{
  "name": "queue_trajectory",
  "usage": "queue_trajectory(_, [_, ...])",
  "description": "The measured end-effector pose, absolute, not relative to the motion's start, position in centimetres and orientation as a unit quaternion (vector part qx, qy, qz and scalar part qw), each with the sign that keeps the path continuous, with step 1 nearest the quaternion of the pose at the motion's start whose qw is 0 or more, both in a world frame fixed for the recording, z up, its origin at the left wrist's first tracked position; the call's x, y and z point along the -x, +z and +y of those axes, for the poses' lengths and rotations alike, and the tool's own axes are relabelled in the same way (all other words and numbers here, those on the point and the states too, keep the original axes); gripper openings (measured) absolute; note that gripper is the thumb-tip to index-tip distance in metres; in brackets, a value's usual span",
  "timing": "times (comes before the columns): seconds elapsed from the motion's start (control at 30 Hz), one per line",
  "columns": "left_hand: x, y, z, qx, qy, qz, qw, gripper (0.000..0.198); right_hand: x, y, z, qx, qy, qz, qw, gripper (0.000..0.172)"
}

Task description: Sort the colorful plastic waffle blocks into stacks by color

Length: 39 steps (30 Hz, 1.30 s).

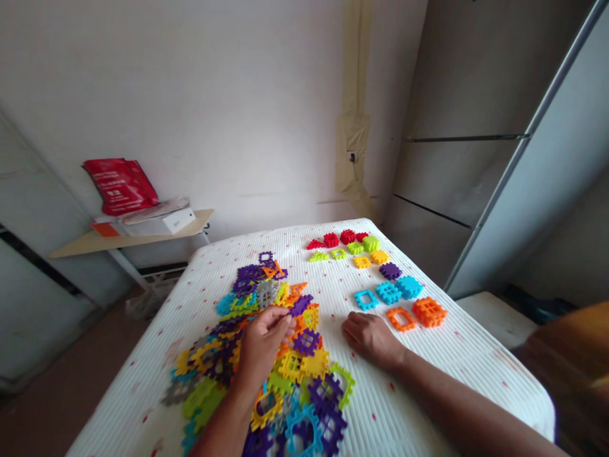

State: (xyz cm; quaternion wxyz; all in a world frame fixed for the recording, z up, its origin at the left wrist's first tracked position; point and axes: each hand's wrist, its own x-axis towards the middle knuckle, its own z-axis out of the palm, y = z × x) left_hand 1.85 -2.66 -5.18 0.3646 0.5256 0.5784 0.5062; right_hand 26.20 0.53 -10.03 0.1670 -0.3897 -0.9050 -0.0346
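A heap of colourful interlocking plastic tiles (266, 355) lies on a white ribbed mattress (428, 381). My left hand (261, 343) rests on the heap with its fingers curled round the tiles at its top; which tile they grip is hidden. My right hand (371, 336) lies on the bare mattress to the right of the heap, fingers bent under, with nothing visible in it. Beyond it, sorted tiles sit in rows by colour: red (340, 239), green (354, 249), yellow (371, 259), purple (391, 271), blue (390, 292) and orange (428, 312).
A low shelf (128, 240) at the left wall carries a red bag (118, 184) and a white box (166, 222). A grey cabinet panel (523, 190) stands to the right. The mattress edges drop off at left and right.
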Motion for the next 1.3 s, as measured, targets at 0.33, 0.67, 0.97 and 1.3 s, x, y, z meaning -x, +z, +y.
queue_trajectory(0.33, [-1.8,-6.3,-3.6,-0.778,0.431,0.420,-0.180,0.013,-24.1,-5.7,1.2,0.447,0.291,-0.777,0.336,0.042])
queue_trajectory(0.67, [-2.4,-6.3,-4.2,-0.809,0.396,0.372,-0.223,0.014,-20.7,-1.6,1.7,0.352,0.179,-0.902,0.174,0.053])
queue_trajectory(0.97, [-2.9,-6.8,-4.1,-0.826,0.398,0.328,-0.226,0.019,-20.9,-0.9,1.5,0.362,0.114,-0.920,0.097,0.049])
queue_trajectory(1.3, [-1.7,-6.4,-3.6,-0.815,0.417,0.351,-0.197,0.016,-33.8,0.1,11.6,0.516,-0.038,-0.855,0.040,0.061])
